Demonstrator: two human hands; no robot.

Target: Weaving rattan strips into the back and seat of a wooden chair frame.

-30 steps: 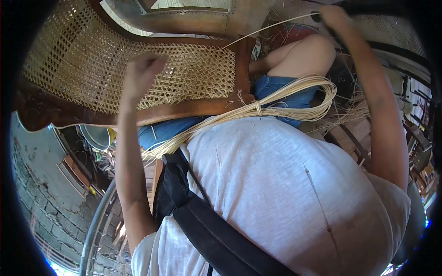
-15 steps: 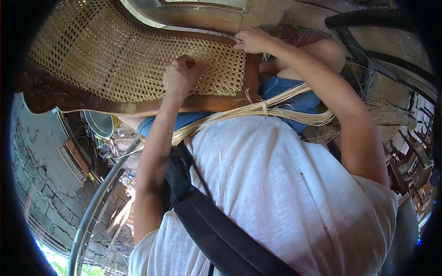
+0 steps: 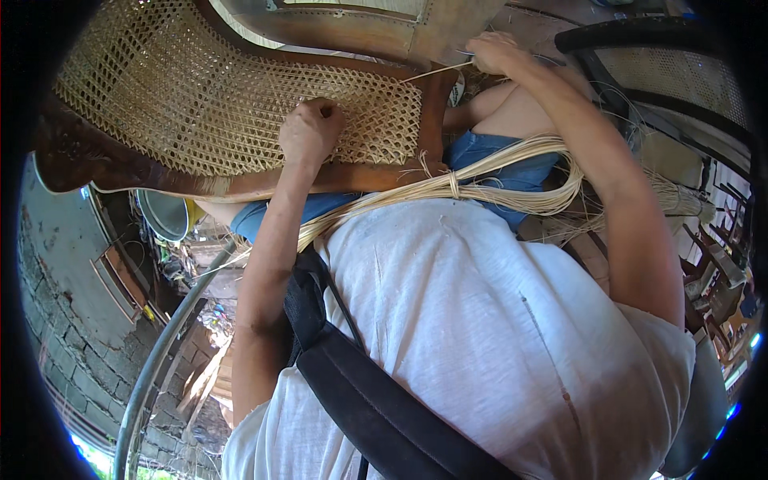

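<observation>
Across my lap lies a wooden frame point(image 3: 432, 120) filled with a woven cane panel point(image 3: 264, 104). Against the panel's near right part rests my left hand point(image 3: 310, 132), its fingers curled closed; whatever they may hold is hidden. Beyond the frame's far right corner, my right hand point(image 3: 494, 54) pinches a cane strand point(image 3: 438, 72), stretched straight from the panel's edge. A thin, shiny tip pokes out beside those fingers, too small to name. Over my thighs, along the near rail, lies a tied bundle of cane strands point(image 3: 512, 160).
Another wooden frame point(image 3: 352, 36) stands just past the panel. To the right is a black-framed chair with a mesh panel point(image 3: 680, 76). At left are a metal tube point(image 3: 156, 360), a bucket point(image 3: 166, 216) and a block wall point(image 3: 88, 344). Wooden chair parts point(image 3: 720, 256) pile up far right.
My right hand has moved right and away from the panel's edge, drawing the cane strand out straight. My left hand has stayed nearly in place, and the frame has shifted slightly left.
</observation>
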